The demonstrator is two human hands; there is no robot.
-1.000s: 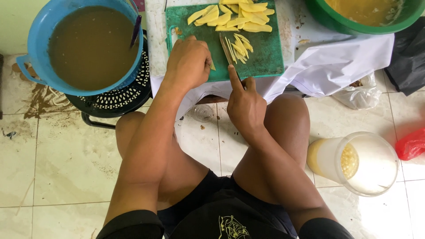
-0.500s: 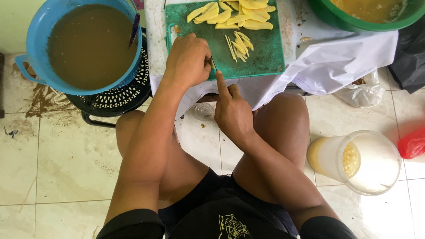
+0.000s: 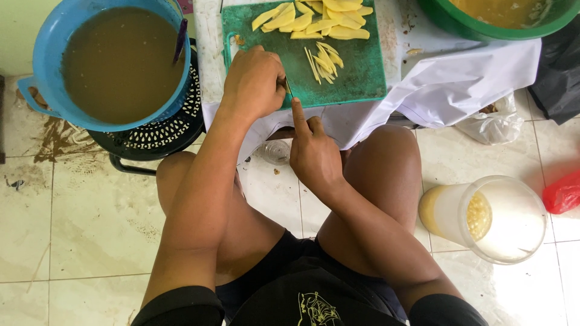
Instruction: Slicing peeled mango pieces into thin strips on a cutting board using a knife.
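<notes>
A green cutting board (image 3: 362,72) lies on a low white-covered surface between my knees. Yellow slices (image 3: 314,18) sit along its far edge, and thin yellow strips (image 3: 323,60) lie in the middle. My left hand (image 3: 254,84) is curled on the board's near left part, pressing down a yellow slice that is mostly hidden under the fingers. My right hand (image 3: 311,151) grips a knife (image 3: 287,87). Its forefinger is stretched along the blade's back, and the thin blade stands right beside the left fingertips.
A blue tub of brown liquid (image 3: 115,63) rests on a black perforated stool (image 3: 163,133) at the left. A green basin (image 3: 501,24) stands at the far right. A clear lidded jar (image 3: 489,217) with yellow contents, a red bag (image 3: 562,193) and a black bag (image 3: 559,72) lie on the tiled floor.
My right hand has drawn the knife back toward me and to the left, from the cut strips to right beside my left fingers. The left hand has stayed on the board.
</notes>
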